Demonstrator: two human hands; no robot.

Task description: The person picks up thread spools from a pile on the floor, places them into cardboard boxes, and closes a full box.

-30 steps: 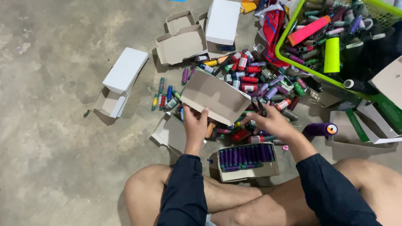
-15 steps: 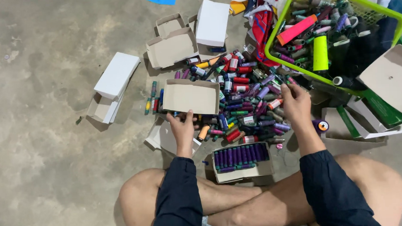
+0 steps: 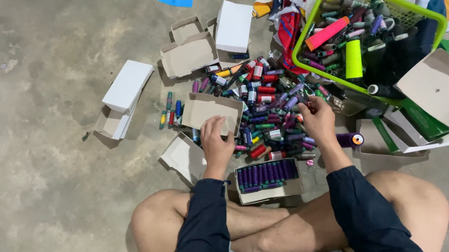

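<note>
The cardboard box now lies flat on the floor at about eleven o'clock from the person's knees; a second ago the left hand held it tipped up over the pile, so it has been set down, open side up. That hand now rests at the box's near edge, fingers curled onto the rim. The right hand has moved out from the middle to about one o'clock and sits on the pile of thread spools, fingers bent down among them; whether it pinches a spool I cannot tell. My reading is that sorting goes on, with the empty box placed ready beside the heap. Straight ahead at twelve o'clock, just before the crossed legs, a small box filled with purple spools sits packed.

The surface is bare grey concrete floor. White boxes lie at ten o'clock, a green basket of larger cones at two o'clock.
</note>
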